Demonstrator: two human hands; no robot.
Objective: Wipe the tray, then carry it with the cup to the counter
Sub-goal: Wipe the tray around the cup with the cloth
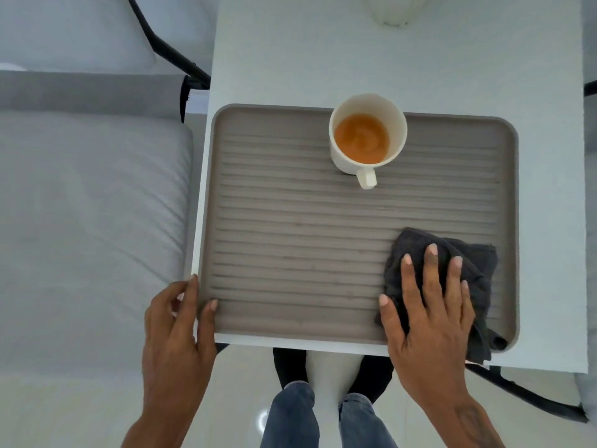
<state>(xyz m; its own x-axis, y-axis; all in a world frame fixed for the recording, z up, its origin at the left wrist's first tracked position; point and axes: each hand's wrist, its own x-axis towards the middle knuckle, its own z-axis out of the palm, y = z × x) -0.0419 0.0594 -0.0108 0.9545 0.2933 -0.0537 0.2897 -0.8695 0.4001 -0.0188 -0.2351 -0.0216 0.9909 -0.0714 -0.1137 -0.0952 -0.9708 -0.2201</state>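
Both hands work nearest: right hand (pixel 429 305) presses flat on the dark cloth (pixel 452 282) at the tray's (pixel 290 247) five o'clock; left hand (pixel 176 321) grips its seven o'clock corner. Cup (pixel 366 135), part full at twelve o'clock, could slosh if the wipe jolts it. Desk (pixel 323 59) edges hug the tray left and near; room lies beyond.

The tray (pixel 290 240) lies on the table (pixel 290 59) at frame centre; the cup (pixel 366 137) stands at its upper middle, the cloth (pixel 452 253) at its lower right.
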